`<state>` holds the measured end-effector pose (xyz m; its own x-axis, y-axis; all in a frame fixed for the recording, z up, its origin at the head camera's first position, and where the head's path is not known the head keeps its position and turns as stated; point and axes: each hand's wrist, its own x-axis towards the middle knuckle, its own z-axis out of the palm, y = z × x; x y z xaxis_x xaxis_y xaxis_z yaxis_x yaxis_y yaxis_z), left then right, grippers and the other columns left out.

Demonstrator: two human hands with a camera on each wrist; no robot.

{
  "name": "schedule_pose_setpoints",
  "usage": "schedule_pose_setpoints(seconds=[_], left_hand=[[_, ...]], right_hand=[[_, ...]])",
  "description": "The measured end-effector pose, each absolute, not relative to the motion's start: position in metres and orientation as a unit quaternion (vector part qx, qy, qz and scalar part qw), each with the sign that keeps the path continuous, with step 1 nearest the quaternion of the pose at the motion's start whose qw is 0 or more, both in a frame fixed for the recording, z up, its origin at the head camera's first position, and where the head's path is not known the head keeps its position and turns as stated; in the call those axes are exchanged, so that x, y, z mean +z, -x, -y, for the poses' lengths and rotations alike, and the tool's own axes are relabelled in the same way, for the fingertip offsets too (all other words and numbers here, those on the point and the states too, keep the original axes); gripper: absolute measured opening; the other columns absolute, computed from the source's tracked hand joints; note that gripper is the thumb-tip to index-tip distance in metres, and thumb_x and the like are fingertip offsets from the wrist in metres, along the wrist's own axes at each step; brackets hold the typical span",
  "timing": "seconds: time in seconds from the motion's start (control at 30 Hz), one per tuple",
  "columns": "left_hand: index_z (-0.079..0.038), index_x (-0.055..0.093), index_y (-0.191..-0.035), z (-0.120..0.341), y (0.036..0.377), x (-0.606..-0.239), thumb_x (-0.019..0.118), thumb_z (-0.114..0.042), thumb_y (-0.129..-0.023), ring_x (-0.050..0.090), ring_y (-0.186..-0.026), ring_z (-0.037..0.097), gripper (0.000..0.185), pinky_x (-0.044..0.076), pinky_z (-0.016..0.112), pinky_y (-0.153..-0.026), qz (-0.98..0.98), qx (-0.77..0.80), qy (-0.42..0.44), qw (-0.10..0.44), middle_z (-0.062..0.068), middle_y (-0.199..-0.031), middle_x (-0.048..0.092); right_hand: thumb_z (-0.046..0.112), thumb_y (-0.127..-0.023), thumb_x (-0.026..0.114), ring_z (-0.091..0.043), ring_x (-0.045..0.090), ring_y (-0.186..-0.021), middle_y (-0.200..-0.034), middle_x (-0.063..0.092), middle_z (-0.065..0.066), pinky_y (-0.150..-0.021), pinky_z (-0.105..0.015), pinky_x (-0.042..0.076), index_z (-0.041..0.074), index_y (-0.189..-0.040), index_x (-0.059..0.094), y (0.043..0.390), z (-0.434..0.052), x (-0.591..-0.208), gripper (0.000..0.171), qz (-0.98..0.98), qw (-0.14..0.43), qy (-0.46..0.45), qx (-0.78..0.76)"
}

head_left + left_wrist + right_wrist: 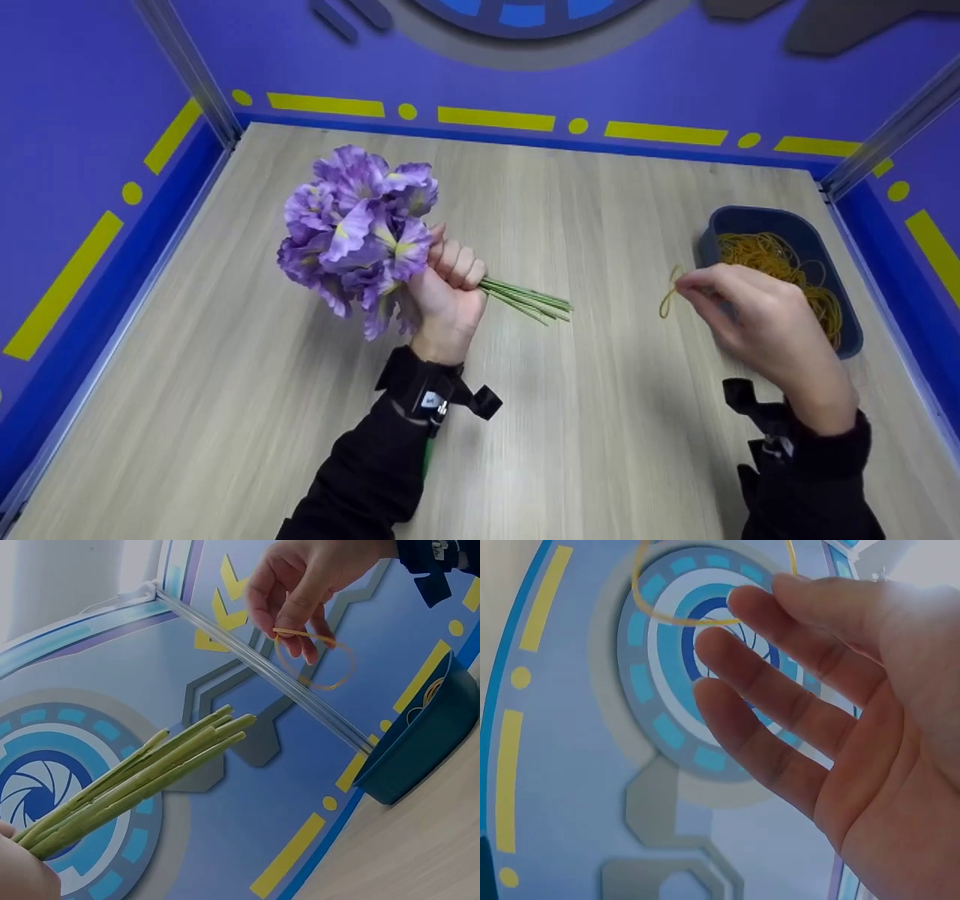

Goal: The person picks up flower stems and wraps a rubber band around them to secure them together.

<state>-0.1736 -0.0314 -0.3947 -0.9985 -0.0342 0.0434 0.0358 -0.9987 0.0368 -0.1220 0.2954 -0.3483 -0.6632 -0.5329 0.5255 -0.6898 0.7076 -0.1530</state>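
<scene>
A bunch of purple artificial flowers (pixel 356 225) is gripped by my left hand (pixel 450 292), its fingers wrapped round the stems just below the blooms. The green stems (pixel 525 298) stick out to the right of the fist, and their cut ends show large in the left wrist view. Between thumb and forefinger my right hand (pixel 765 322) pinches a yellow rubber band (pixel 666 300), which hangs as a loose loop apart from the stems. In the right wrist view the other fingers (pixel 772 705) of that hand are spread and loosely bent.
A dark blue bin (pixel 851 330) with many rubber bands (pixel 765 259) stands at the right side of the wooden table (pixel 577 450), partly behind my right hand. Blue panels with yellow marks (pixel 495 118) close off the back and both sides.
</scene>
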Motion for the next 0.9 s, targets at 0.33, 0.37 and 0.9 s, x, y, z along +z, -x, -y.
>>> schedule_pose_setpoints(seconds=[0.33, 0.37, 0.9], left_hand=[[-0.020, 0.017, -0.061, 0.028, 0.168, -0.396, 0.024, -0.010, -0.104, 0.009, -0.045, 0.003, 0.044, 0.005, 0.018, -0.044, 0.019, -1.000, 0.018, 0.015, -0.010, -0.054, 0.012], [-0.020, 0.017, -0.061, 0.027, 0.168, -0.396, 0.024, -0.010, -0.104, 0.009, -0.045, 0.003, 0.044, 0.005, 0.018, -0.044, 0.021, -0.999, 0.020, 0.015, -0.010, -0.054, 0.012], [-0.019, 0.016, -0.062, 0.018, 0.167, -0.395, 0.022, -0.010, -0.104, 0.009, -0.045, 0.003, 0.043, 0.005, 0.018, -0.044, 0.037, -0.999, 0.039, 0.007, -0.010, -0.054, 0.012]], right_hand=[[0.036, -0.107, 0.052, -0.012, 0.066, -0.073, -0.090, 0.073, 0.001, -0.062, -0.025, 0.051, 0.009, -0.099, 0.072, 0.116, -0.255, -0.333, 0.034, 0.855, 0.260, -0.400, 0.202], [0.035, -0.106, 0.052, -0.011, 0.067, -0.073, -0.090, 0.073, 0.002, -0.062, -0.025, 0.051, 0.009, -0.099, 0.072, 0.116, -0.251, -0.331, 0.034, 0.852, 0.259, -0.403, 0.210], [0.000, -0.089, 0.075, -0.013, 0.071, -0.080, -0.094, 0.074, 0.002, -0.065, -0.031, 0.054, 0.011, -0.103, 0.074, 0.138, -0.224, -0.344, 0.018, 0.850, 0.202, -0.415, 0.255]])
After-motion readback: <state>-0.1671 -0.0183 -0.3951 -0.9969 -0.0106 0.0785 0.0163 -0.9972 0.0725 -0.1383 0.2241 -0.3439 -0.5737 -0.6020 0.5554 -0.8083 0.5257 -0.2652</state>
